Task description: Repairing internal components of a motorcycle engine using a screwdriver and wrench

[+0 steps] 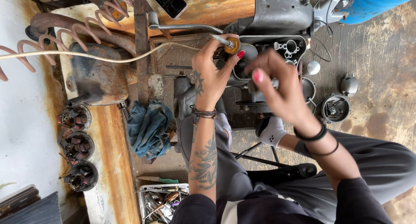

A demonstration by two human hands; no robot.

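Near the top centre of the frame the left hand (211, 76), tattooed and with a cord bracelet at the wrist, is closed around a small round amber-coloured part (232, 45), pinching it between thumb and fingertips; the part sits at the end of a thin metal rod (219, 39) that runs up and left toward a bent metal lever (173, 26). Just to the right, the right hand (279, 83) is half curled with its fingers bent toward the grey engine casing (277, 26); whether it grips anything I cannot tell, since its palm faces away. The casing fills the upper centre-right, with an open cavity (289, 47) of round holes just beside the amber part. Right of the hands, on the worn floor (381, 46), lie a round housing with wiring inside (334, 108), a small grey cap (349, 84) and a shiny metal dome (312, 68). In the left half, a rusty tabletop (115, 163) carries a corroded tank (97, 76), a crumpled blue rag (149, 128) and, down the left edge, three round coil assemblies (78, 147). A pale cable (86, 55) crosses the upper left toward the hands, over a coiled copper-coloured tube (65, 33). At the bottom centre a tray of tools (160, 202) lies beside the person's grey-trousered knees, and a green-handled screwdriver (158, 179) lies just above it.
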